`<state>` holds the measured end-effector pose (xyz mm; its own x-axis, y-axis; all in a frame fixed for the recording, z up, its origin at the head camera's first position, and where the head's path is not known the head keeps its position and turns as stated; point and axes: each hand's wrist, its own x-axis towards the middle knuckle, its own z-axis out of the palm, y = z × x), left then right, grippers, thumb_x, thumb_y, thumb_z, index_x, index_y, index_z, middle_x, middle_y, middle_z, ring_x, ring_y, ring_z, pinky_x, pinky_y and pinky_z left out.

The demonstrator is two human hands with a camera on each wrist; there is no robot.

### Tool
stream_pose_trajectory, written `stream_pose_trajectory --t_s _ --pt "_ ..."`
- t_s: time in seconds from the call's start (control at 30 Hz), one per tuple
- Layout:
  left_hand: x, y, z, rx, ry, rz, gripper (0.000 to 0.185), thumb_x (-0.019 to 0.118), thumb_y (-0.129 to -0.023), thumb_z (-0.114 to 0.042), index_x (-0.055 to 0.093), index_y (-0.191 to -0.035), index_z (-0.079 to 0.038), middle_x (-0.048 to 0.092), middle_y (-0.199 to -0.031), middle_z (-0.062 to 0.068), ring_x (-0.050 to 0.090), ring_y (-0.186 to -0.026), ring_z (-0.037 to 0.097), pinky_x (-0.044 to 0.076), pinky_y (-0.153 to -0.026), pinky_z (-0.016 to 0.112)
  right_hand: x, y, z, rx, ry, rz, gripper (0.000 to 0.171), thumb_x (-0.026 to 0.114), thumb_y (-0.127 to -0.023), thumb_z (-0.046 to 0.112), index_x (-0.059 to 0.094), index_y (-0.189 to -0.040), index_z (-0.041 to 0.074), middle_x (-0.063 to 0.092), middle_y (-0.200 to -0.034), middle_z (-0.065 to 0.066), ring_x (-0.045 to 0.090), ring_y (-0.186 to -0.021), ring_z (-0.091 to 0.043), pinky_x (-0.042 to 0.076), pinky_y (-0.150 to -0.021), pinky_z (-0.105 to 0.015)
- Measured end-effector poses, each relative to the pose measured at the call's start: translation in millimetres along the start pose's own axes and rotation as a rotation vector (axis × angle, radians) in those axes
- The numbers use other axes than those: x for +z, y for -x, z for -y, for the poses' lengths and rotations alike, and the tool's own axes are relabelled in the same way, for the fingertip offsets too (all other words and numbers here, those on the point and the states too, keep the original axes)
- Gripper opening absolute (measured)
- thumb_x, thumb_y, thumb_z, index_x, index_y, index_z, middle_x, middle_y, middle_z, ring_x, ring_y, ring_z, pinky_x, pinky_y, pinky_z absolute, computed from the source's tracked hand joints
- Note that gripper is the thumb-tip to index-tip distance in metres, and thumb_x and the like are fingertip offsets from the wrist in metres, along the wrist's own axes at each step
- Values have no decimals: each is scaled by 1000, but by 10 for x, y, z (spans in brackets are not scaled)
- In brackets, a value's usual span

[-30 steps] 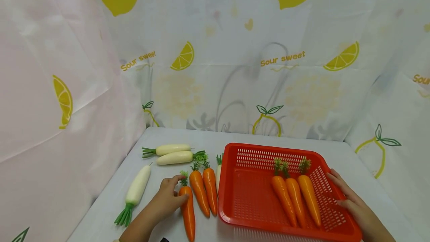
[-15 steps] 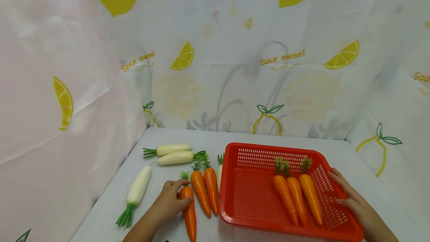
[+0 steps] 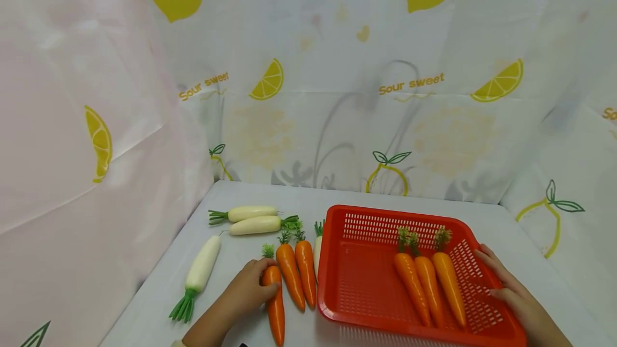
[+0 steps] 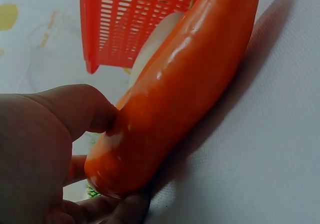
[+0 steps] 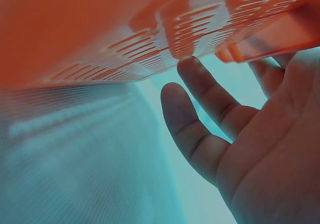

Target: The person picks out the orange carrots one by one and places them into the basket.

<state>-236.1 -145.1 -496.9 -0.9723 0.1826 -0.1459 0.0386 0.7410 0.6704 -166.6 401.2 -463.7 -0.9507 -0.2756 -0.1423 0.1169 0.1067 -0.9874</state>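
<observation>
My left hand (image 3: 254, 286) pinches an orange carrot (image 3: 276, 309) near its leafy top, the nearest of a group on the table. In the left wrist view, thumb and fingers close around the thick end of this carrot (image 4: 175, 88). Two more carrots (image 3: 289, 274) lie just to its right. Over at the red plastic basket (image 3: 366, 320), my right hand (image 3: 518, 301) holds the right-hand rim. Seen from the right wrist, some fingers (image 5: 182, 114) spread below the basket's slotted wall (image 5: 150, 48). Inside the basket three carrots (image 3: 429, 288) lie side by side.
Two white radishes (image 3: 255, 225) lie toward the back left of the table (image 3: 289, 194). Another radish (image 3: 202, 264) rests at the left, green stems toward me. A further radish (image 3: 317, 250) is partly hidden behind the basket's left side. Lemon-print cloth (image 3: 299, 138) walls the table.
My left hand's fingers have closed around the carrot at its top end. The right hand stays at the basket rim. The whole view has shifted slightly.
</observation>
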Motion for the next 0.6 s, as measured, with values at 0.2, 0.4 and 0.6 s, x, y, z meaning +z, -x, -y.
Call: stream_pose_trajectory --t_s 0.2,0.4,0.6 --pt "7 -7 6 17 -2 -10 51 73 -80 -40 59 -124 -19 56 -114 8 52 -94 19 44 -76 39 0 5 2 -4 17 -3 61 29 -103 10 5 -154 32 -11 -153 34 39 -111 22 54 -84 -45" --pt "-8 21 -4 36 27 -11 48 72 -81 -38 60 -123 -19 57 -115 5 53 -94 18 44 -76 36 5 0 3 -28 13 34 61 28 -103 9 3 -154 31 -12 -152 35 38 -114 21 54 -84 -41" --pt "-41 28 -1 26 77 18 46 71 -81 -31 60 -124 -19 56 -117 5 51 -93 19 43 -72 33 20 -7 11 -30 29 32 61 28 -102 9 4 -155 31 -11 -152 35 37 -114 21 54 -84 -39"
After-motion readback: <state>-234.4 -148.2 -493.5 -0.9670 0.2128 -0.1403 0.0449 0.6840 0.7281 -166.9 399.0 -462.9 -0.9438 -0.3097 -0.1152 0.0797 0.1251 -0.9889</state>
